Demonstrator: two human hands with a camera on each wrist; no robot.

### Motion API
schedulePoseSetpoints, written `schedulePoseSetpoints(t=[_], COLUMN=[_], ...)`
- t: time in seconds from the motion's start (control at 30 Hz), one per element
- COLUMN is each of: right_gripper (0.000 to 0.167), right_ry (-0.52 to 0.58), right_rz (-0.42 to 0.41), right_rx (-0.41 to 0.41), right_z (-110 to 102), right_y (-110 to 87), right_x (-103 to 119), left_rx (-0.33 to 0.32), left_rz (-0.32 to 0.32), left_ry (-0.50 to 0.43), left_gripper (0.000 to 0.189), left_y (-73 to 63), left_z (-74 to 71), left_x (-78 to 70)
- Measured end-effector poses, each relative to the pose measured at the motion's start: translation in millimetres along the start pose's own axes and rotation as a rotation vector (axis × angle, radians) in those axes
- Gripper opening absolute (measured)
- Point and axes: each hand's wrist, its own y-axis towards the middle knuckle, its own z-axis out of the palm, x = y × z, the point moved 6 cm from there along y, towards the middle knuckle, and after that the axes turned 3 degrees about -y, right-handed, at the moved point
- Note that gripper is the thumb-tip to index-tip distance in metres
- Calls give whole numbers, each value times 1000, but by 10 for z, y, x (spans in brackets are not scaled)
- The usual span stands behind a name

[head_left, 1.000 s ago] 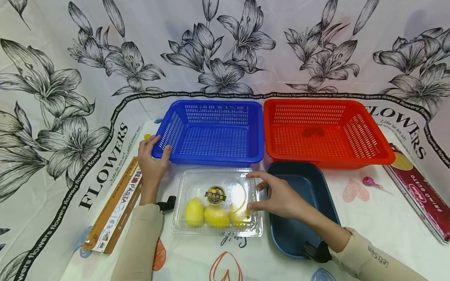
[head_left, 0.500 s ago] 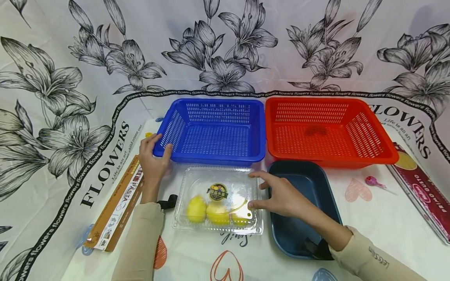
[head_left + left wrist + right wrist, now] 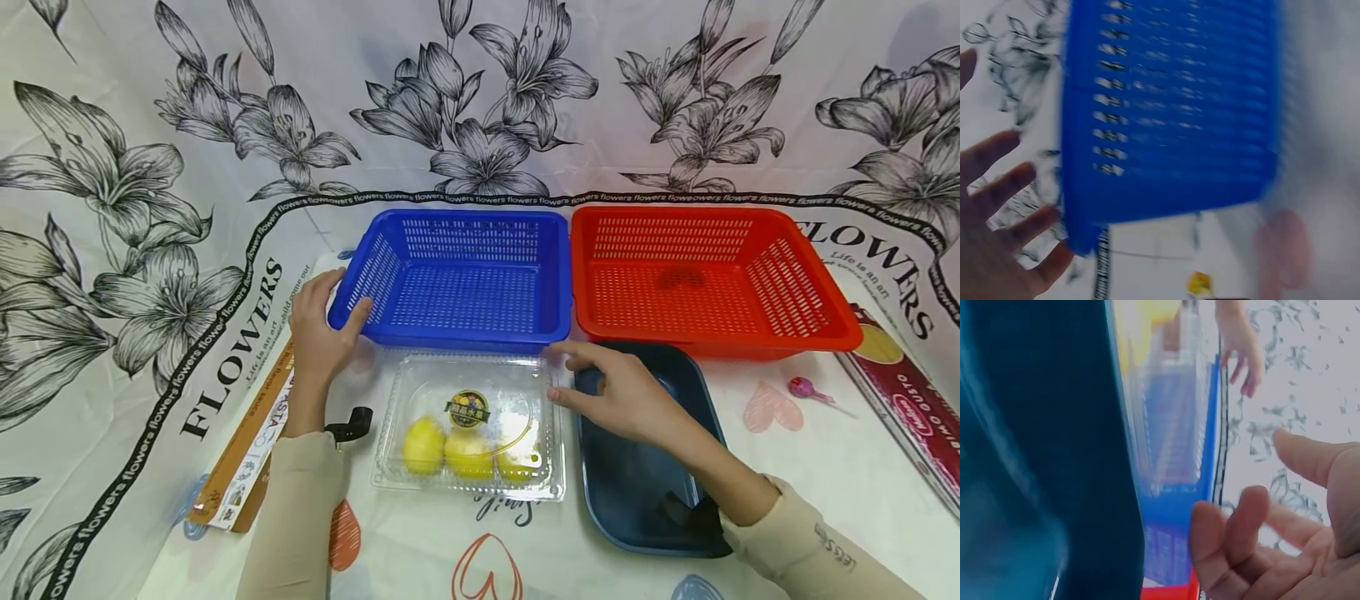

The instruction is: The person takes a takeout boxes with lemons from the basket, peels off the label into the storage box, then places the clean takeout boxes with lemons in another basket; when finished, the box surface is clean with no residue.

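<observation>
My left hand is at the left front corner of the blue plastic basket, fingers spread and thumb over the rim in the head view. In the left wrist view, the left hand shows its fingers parted beside the basket wall, gripping nothing. A clear plastic clamshell box with yellow fruit inside lies in front of the basket, lid down. Over the box's right edge and the dark blue dish hovers my right hand, its fingers loosely bent and holding nothing.
A red plastic basket stands right of the blue one. A brown pasta packet lies at left, a dark red box at far right. A lollipop lies near that box. Black straps hang at both wrists.
My left hand has lifted slightly off the blue basket's corner. My right hand has moved up and to the right, away from the clamshell box's lid. The head view has shifted a little.
</observation>
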Motion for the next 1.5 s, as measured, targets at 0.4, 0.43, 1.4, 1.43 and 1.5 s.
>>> schedulePoseSetpoints(t=[0.4, 0.43, 1.4, 1.43, 1.5], right_gripper=[40, 39, 38, 38, 38], right_ry=[183, 194, 127, 119, 95], right_rz=[-158, -167, -390, -401, -424], right_rx=[-41, -41, 203, 214, 223], right_z=[-115, -107, 439, 463, 505], right_y=[286, 303, 548, 556, 573], right_x=[5, 5, 448, 472, 521], left_rx=[551, 589, 1235, 1235, 1233], left_rz=[142, 155, 207, 204, 195], left_ry=[-83, -78, -107, -108, -109], left_gripper=[61, 60, 77, 77, 78], left_y=[-134, -164, -636, -638, -642], left_z=[84, 103, 440, 437, 429], left_x=[-858, -908, -972, -974, -979])
